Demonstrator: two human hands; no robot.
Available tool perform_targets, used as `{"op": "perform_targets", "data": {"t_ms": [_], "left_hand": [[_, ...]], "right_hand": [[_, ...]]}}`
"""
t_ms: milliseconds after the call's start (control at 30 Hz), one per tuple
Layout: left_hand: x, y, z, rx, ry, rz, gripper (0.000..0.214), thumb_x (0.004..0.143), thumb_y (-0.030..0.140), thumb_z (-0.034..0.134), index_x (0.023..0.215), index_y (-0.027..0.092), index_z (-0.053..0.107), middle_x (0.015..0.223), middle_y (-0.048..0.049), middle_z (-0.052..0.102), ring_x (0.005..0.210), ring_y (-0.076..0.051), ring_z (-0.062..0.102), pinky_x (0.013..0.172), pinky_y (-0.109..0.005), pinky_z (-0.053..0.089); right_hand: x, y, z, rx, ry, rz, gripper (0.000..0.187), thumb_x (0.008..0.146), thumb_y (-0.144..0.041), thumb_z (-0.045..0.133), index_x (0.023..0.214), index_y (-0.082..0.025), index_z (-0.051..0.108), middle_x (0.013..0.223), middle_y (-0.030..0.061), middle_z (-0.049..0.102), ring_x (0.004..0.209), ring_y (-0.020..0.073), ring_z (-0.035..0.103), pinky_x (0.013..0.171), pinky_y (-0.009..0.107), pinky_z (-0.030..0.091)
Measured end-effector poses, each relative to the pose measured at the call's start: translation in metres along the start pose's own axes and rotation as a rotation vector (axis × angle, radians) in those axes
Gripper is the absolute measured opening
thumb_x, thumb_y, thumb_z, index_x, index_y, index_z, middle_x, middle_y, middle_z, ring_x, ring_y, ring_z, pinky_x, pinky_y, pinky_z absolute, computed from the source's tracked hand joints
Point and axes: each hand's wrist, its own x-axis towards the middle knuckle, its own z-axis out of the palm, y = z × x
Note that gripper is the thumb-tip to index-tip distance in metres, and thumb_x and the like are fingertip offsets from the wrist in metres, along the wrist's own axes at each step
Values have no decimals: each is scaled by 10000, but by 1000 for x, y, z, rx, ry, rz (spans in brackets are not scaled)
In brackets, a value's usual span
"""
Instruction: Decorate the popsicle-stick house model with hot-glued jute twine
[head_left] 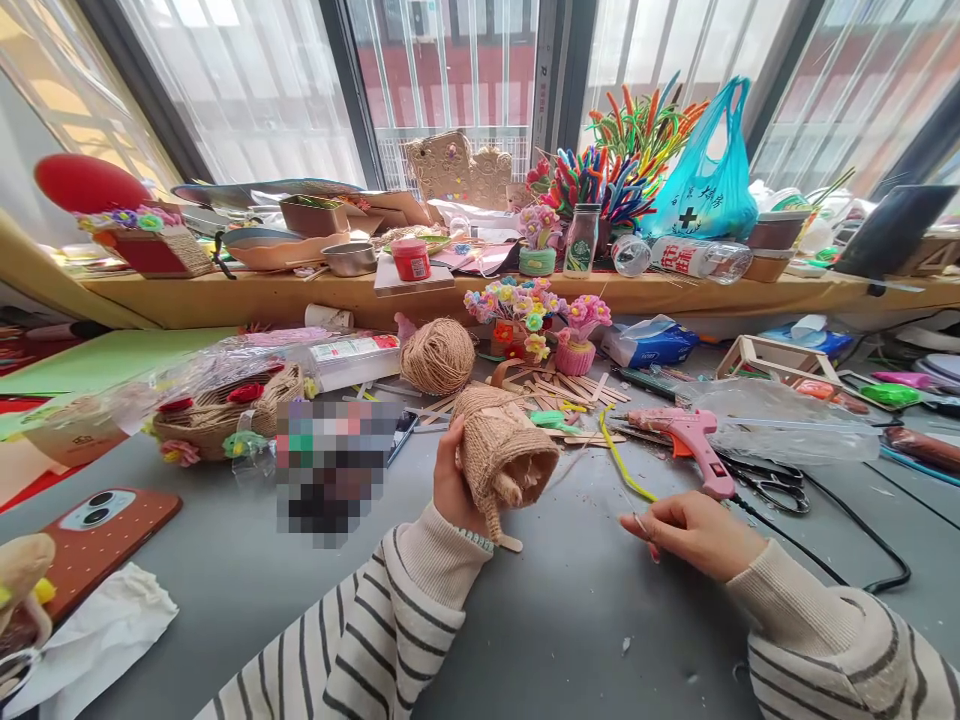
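here the left hand [451, 482] holds a hollow twine-wrapped container [487, 437], tilted

Grey desk [570, 630], front centre mostly bare, a few pale scraps on it. Left: phone in dotted brown case [139, 525], camera side up, crumpled white tissue [112, 640] just beside it. Farther back, woven basket [214, 425] with red flowers. Mid-back: twine ball [437, 356], loose pile of flat wooden sticks [596, 388]. Right: pink glue gun [701, 440] on its side, yellow pipe cleaner [621, 465] near its nozzle, scissors [776, 490] by its handle, black cord [896, 560] curving right. Raised ledge [292, 303] behind: glass bottle [582, 242] upright, plastic bottle [701, 260] lying flat, metal bowl [350, 260], blue bag [701, 190].
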Motion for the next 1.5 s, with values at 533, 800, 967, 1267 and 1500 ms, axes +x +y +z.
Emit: {"op": "perform_targets", "data": {"t_ms": [533, 800, 967, 1267, 1500], "left_hand": [[-9, -16, -10, 263, -150, -56, 336, 663, 315, 658, 927, 107, 666, 868, -115, 734, 951, -340, 658, 785, -406, 539], [-13, -22, -27, 297, -148, -84, 509, 692, 255, 636, 1176, 111, 574, 861, -128, 733, 1027, -380, 620, 832, -514, 514], [-10, -25, -18, 303, -145, 99, 685, 596, 170, 694, 1255, 177, 510, 930, -76, 726, 1113, -347, 576, 925, -470, 479], [-7, -29, -17, 367, -155, 168, 695, 569, 229, 721, 1236, 178, 528, 937, -94, 721, 1028, -366, 617, 923, -510, 449], [-9, -27, -15, 344, -134, 160, 768, 559, 196, 725, 1287, 202, 478, 908, -65, 727, 982, -337, 635, 879, -460, 464]], "right_hand": [[-18, -17, 8, 300, -132, -537, 612, 749, -751, 345, 594, -174, 482, 574, -3, 444, 537, 100, 350, 496, 250, 272], [-26, -24, 9, 82, -48, -563, 703, 707, -809, 292, 666, -161, 563, 579, -33, 389, 525, 86, 328, 506, 232, 262], [-25, -23, 7, 44, -19, -609, 674, 732, -783, 308, 622, -163, 549, 538, -50, 342, 504, 81, 305, 505, 240, 238], [-24, -20, 5, 213, -152, -643, 651, 772, -747, 284, 589, -169, 521, 529, -22, 403, 496, 90, 339, 492, 243, 264], [-24, -21, 2, 255, -215, -666, 656, 797, -726, 252, 587, -171, 532, 553, 8, 464, 516, 103, 384, 491, 245, 290]]}}
